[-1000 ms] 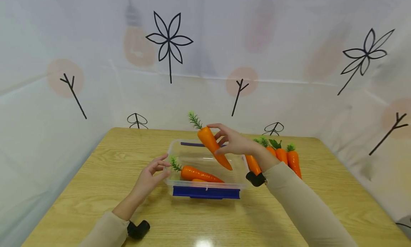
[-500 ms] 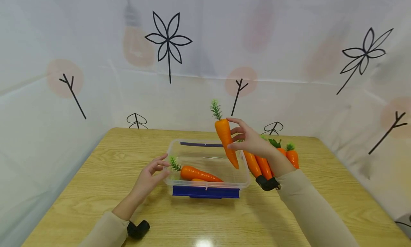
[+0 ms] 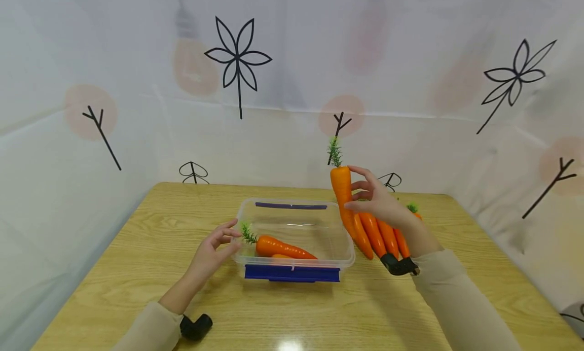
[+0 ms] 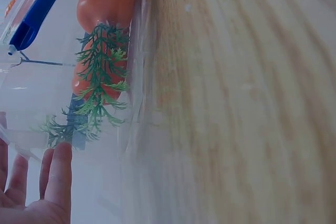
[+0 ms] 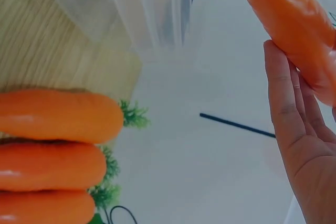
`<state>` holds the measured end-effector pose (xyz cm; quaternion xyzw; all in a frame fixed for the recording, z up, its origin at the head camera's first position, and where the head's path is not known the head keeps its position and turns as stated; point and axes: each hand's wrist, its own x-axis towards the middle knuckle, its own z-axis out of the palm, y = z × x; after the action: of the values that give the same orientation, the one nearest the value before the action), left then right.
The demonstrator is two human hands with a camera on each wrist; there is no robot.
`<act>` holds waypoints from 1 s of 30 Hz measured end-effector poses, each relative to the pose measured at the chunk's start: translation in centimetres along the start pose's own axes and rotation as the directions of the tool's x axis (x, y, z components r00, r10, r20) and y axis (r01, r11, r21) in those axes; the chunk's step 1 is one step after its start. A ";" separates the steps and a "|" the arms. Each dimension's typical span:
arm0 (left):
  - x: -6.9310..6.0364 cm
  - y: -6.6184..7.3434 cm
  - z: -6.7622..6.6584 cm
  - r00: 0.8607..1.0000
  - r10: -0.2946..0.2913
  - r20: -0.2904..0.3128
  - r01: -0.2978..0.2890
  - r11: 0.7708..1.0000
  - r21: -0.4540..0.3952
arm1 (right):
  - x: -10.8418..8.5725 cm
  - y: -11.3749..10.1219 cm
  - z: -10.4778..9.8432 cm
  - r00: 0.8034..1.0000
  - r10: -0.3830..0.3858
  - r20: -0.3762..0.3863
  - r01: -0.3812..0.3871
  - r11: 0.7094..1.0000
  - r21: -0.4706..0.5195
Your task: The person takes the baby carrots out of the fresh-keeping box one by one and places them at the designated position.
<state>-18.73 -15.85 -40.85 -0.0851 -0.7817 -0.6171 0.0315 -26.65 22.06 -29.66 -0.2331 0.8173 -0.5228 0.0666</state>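
Note:
My right hand [image 3: 380,205] pinches an orange carrot [image 3: 341,188] between thumb and fingers. Its green top points up and its tip hangs by the right rim of a clear plastic box [image 3: 296,264]. In the right wrist view the held carrot [image 5: 294,19] is cut off at the frame's edge. My left hand [image 3: 216,249] touches the left side of the box with loosely extended fingers; the left wrist view shows its fingertips [image 4: 59,166] at the clear wall. Inside the box lies a carrot [image 3: 283,248] with another carrot [image 4: 84,80] mostly hidden under it.
Right of the box, several carrots [image 5: 52,166] lie side by side on the wooden table [image 3: 150,270], partly hidden behind my right hand in the head view. Blue clips [image 3: 292,273] line the box's front and back. A patterned white cloth [image 3: 292,153] hangs behind the table.
My right hand has moved right with the carrot, from above the box to its right rim, and the carrot has turned more upright. My left hand has stayed at the box.

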 end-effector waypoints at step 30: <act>0.1 -0.2 -0.1 1.000 0.007 0.000 -0.007 1.000 -0.002 | -5.2 4.0 -5.7 0.988 -0.002 -0.152 -0.006 0.999 -0.053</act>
<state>-18.84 -15.93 -41.00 -0.0881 -0.7808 -0.6176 0.0336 -25.34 30.43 -31.36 -0.1935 0.8340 -0.5168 -0.0016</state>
